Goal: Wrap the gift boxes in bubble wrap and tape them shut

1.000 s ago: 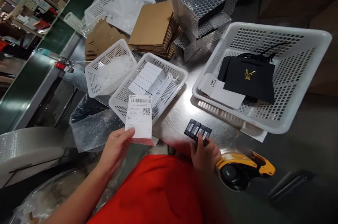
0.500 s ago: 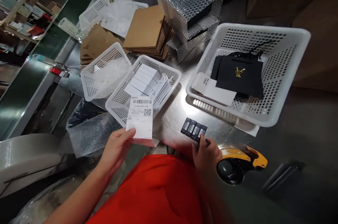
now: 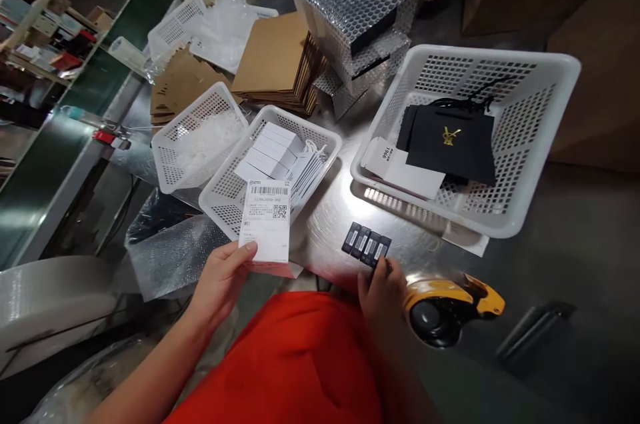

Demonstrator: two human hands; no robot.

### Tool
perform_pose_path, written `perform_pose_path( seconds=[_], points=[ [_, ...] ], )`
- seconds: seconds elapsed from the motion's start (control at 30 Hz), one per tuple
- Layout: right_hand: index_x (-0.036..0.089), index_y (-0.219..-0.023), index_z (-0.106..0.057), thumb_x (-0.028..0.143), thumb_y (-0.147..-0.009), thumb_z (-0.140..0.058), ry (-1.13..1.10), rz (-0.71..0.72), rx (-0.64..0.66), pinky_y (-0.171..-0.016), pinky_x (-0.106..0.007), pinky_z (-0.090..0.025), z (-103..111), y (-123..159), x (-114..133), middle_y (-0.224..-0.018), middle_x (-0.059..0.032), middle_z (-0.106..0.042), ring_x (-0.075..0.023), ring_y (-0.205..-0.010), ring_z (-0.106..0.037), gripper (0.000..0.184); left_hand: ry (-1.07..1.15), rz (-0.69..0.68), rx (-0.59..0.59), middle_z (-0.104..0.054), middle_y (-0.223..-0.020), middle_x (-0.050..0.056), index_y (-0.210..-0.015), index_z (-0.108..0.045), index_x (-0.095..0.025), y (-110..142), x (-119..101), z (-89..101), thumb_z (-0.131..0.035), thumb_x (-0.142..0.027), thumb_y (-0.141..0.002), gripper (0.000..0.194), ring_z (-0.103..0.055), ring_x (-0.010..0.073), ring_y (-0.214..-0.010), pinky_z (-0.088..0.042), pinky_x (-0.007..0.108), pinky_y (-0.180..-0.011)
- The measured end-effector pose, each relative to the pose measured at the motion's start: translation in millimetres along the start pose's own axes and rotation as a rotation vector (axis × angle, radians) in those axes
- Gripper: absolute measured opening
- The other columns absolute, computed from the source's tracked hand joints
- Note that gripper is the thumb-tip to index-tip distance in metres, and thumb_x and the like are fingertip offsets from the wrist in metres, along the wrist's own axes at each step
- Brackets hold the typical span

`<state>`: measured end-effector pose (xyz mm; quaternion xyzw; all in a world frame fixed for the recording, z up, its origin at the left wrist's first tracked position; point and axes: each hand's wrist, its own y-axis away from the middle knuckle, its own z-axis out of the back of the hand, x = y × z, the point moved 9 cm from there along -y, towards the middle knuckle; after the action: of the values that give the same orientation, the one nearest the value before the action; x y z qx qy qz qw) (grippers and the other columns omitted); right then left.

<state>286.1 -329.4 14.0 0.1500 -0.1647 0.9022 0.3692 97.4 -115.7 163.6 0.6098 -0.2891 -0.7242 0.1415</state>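
At the left near side sits a roll (image 3: 55, 294), with bubble wrap (image 3: 183, 254) to its right. Farther off, a small basket (image 3: 163, 161) holds loose, pale filling (image 3: 205, 141), its sides probably there to stop it spreading.

The left hand (image 3: 215, 284) is closed on a slip (image 3: 264, 224), thumb on top at the near left corner; pinched there, the barcode and print lie uncovered and face up. Just beyond, a second basket (image 3: 305, 119) has white boxes (image 3: 273, 147) on its left and thin white items (image 3: 310, 174) on its right, seemingly grouped by kind. Flat cardboard (image 3: 273, 54) is stacked on the far side, beside wrapped boxes (image 3: 355, 4).

Four black boxes (image 3: 367, 245) form a row, labels up, perhaps for easy checking. The right hand (image 3: 383, 294) is at their near right end, fingers curled; whether it grips them, I cannot tell. Farther right, a large basket (image 3: 547, 151) holds black bags (image 3: 453, 147). The yellow tape dispenser (image 3: 443, 289) lies near, just right of that hand, handy to reach.
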Motion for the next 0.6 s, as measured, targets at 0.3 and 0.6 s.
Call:
perform_pose_path(
  seconds=[0.3, 0.6],
  points=[
    [0.018, -0.145, -0.044, 0.061, -0.094, -0.053, -0.676, -0.066, 0.180, -0.103, -0.056, -0.050, 30, -3, 32, -0.138, -0.0190, -0.056, -0.0354, -0.126, -0.056, 0.067, 0.018, 0.045, 0.103, -0.079, -0.081, 0.011, -0.077, -0.078, -0.013, 12, -8, -22.6, -0.090, -0.045, -0.061, 0.038, -0.074, 0.0332, -0.092, -0.061, 0.042, -0.082],
    [0.021, -0.108, -0.072, 0.029, -0.082, -0.066, -1.098, 0.086, 0.443, -0.083, -0.031, -0.055, 68, -41, 142, -0.099, -0.0045, -0.077, -0.0214, -0.090, -0.070, 0.028, 0.167, -0.417, 0.157, -0.079, -0.100, -0.001, -0.088, -0.077, -0.023, 53, -166, -45.8, -0.082, -0.041, -0.069, 0.026, -0.053, 0.0371, -0.135, -0.053, 0.049, -0.105]
  ],
)
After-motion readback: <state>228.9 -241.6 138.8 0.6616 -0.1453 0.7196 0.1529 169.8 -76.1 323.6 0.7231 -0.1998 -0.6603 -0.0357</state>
